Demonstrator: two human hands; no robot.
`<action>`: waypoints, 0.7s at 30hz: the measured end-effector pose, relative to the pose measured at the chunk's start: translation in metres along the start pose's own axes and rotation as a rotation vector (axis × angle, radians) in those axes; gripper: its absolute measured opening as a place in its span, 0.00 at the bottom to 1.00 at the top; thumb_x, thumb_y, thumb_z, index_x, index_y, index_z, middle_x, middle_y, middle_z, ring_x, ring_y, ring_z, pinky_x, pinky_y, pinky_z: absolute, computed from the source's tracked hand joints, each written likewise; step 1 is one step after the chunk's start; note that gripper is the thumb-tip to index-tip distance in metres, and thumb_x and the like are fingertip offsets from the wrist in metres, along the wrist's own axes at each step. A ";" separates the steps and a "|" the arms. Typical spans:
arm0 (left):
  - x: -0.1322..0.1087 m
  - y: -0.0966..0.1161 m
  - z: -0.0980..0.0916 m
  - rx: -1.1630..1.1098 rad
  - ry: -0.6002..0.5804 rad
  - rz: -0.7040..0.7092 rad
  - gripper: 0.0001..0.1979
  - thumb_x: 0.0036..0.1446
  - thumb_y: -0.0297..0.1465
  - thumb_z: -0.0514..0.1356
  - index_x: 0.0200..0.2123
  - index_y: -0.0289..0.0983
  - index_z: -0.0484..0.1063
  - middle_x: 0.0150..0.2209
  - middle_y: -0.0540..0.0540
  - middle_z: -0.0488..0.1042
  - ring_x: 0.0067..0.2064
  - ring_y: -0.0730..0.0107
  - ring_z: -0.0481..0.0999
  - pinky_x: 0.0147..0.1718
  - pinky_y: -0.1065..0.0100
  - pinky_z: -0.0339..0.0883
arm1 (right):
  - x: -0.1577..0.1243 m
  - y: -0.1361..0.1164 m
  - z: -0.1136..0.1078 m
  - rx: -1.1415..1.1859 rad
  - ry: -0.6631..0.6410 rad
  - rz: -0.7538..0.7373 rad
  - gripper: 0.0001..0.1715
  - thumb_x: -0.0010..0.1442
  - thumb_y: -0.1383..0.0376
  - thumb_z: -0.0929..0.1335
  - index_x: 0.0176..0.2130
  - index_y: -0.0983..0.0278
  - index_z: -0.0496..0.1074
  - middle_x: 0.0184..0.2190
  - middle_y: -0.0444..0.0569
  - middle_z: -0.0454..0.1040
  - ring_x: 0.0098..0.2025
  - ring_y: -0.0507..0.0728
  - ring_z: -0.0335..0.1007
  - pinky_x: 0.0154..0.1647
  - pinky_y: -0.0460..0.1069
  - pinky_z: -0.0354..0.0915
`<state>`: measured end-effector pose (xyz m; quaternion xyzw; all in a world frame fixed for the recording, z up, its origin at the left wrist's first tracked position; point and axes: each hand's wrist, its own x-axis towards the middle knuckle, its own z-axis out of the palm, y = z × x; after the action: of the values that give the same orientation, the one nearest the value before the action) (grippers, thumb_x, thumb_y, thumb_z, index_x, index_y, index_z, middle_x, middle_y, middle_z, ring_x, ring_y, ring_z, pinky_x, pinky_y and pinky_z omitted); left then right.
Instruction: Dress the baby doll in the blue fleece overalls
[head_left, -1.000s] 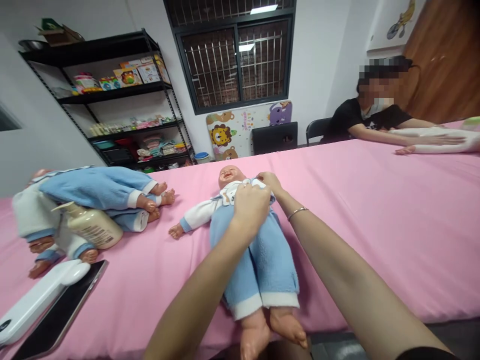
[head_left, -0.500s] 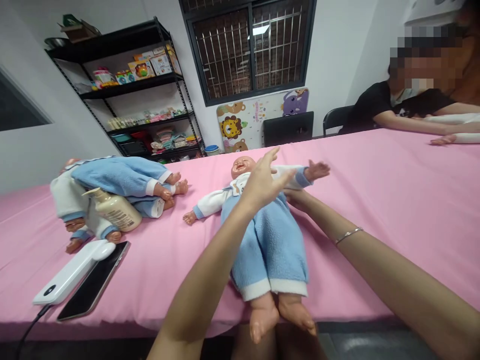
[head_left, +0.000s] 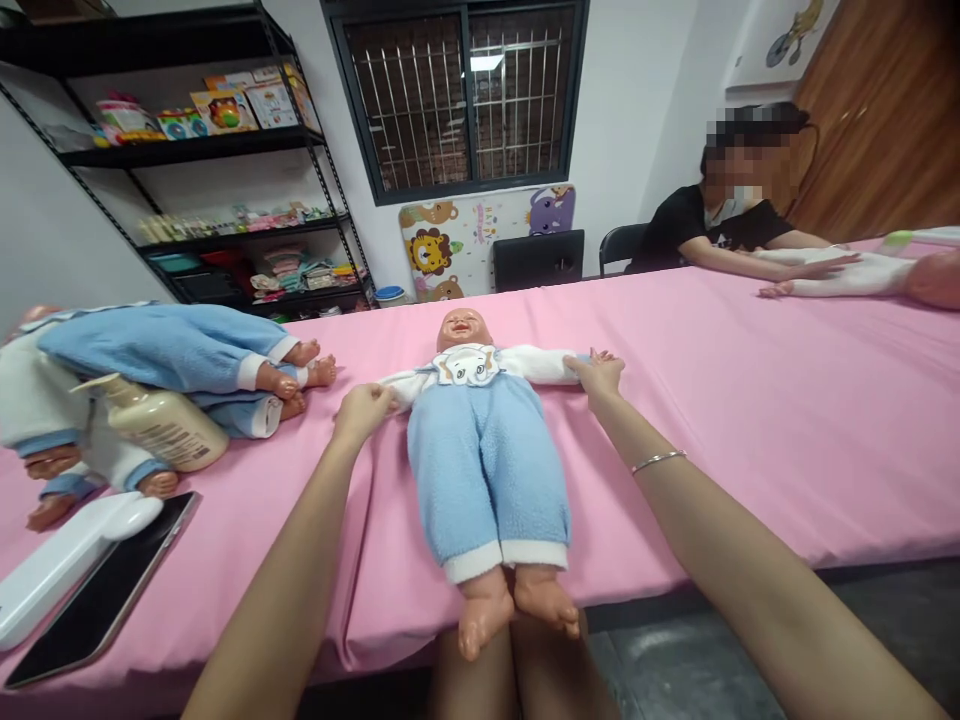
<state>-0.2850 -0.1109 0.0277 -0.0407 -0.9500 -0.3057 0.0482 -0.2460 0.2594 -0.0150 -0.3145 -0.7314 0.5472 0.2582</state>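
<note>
A baby doll (head_left: 487, 465) in a white top and fleecy blue trousers lies on its back on the pink-covered table (head_left: 720, 420). Its head is at the far side and its bare feet reach the near edge. My left hand (head_left: 363, 412) is closed on the cuff end of the doll's sleeve (head_left: 411, 386) on the left, hiding most of that doll hand. On the other side, my right hand (head_left: 600, 382) pinches the blue cuff of the opposite sleeve (head_left: 541, 364); the doll's fingers show just beyond. Both doll arms are spread outward.
More dolls in blue trousers (head_left: 165, 345) lie at the left, beside a cream pump bottle (head_left: 169, 425). Nearer are a black phone (head_left: 105, 590) and a white device (head_left: 64, 560). At the far right a person (head_left: 679, 228) touches another doll (head_left: 855, 272). Shelves (head_left: 191, 145) stand behind.
My left hand has moved from above the doll's chest to the sleeve on the left. My right hand has gone from the doll's side to the other cuff. The view has shifted right.
</note>
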 end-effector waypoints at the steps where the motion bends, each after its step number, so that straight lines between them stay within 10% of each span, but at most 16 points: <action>1: 0.001 -0.001 0.003 -0.014 0.034 0.020 0.16 0.53 0.38 0.52 0.31 0.34 0.75 0.32 0.45 0.78 0.36 0.66 0.76 0.36 0.70 0.66 | -0.002 -0.001 -0.001 -0.022 0.025 0.018 0.46 0.52 0.61 0.69 0.61 0.74 0.46 0.60 0.67 0.56 0.63 0.57 0.54 0.62 0.50 0.56; 9: -0.005 0.001 0.020 -0.043 0.228 0.125 0.13 0.56 0.34 0.52 0.37 0.35 0.73 0.38 0.45 0.77 0.43 0.65 0.74 0.50 0.64 0.63 | -0.013 -0.005 0.005 -0.396 0.136 0.120 0.47 0.51 0.53 0.69 0.59 0.78 0.54 0.56 0.69 0.59 0.60 0.71 0.52 0.60 0.60 0.52; 13: 0.004 0.020 0.021 0.160 0.349 0.335 0.15 0.58 0.33 0.52 0.45 0.34 0.72 0.46 0.42 0.74 0.50 0.60 0.70 0.52 0.61 0.62 | -0.019 -0.002 0.012 -0.414 0.292 -0.107 0.46 0.51 0.59 0.69 0.61 0.79 0.53 0.60 0.69 0.53 0.63 0.71 0.46 0.63 0.61 0.47; 17: 0.034 0.048 0.018 0.467 0.050 0.463 0.19 0.60 0.34 0.49 0.50 0.36 0.71 0.50 0.40 0.72 0.52 0.58 0.70 0.52 0.62 0.61 | -0.035 -0.004 0.022 -0.270 0.092 -0.591 0.32 0.53 0.67 0.64 0.56 0.77 0.62 0.55 0.63 0.63 0.58 0.65 0.56 0.62 0.58 0.51; 21: 0.065 0.057 0.014 0.599 -0.215 0.412 0.17 0.57 0.30 0.48 0.41 0.35 0.75 0.43 0.37 0.75 0.42 0.60 0.74 0.41 0.67 0.64 | -0.051 -0.009 0.032 -0.189 -0.211 -0.743 0.22 0.51 0.74 0.60 0.46 0.74 0.71 0.46 0.58 0.71 0.50 0.61 0.64 0.55 0.53 0.58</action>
<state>-0.3444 -0.0532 0.0564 -0.2468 -0.9689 0.0076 0.0183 -0.2361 0.1992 -0.0167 0.0072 -0.8651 0.3761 0.3320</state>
